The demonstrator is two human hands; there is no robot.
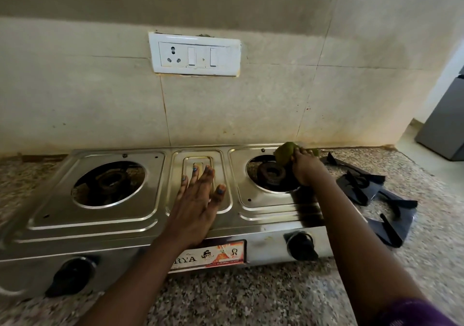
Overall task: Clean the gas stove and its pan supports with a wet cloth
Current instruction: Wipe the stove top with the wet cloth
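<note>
A steel two-burner gas stove (100,215) stands on the granite counter, both burners bare. My left hand (198,197) lies flat, fingers spread, on the stove's middle panel. My right hand (307,166) is over the far side of the right burner (270,173), gripping a bunched green cloth (286,151) against the stove's back right corner. Two black pan supports (376,195) lie stacked on the counter just right of the stove.
A tiled wall with a white socket and switch plate (194,54) rises right behind the stove. Two black knobs (302,246) stick out of the stove's front. Speckled granite counter (251,295) runs in front. A grey appliance (444,122) stands at far right.
</note>
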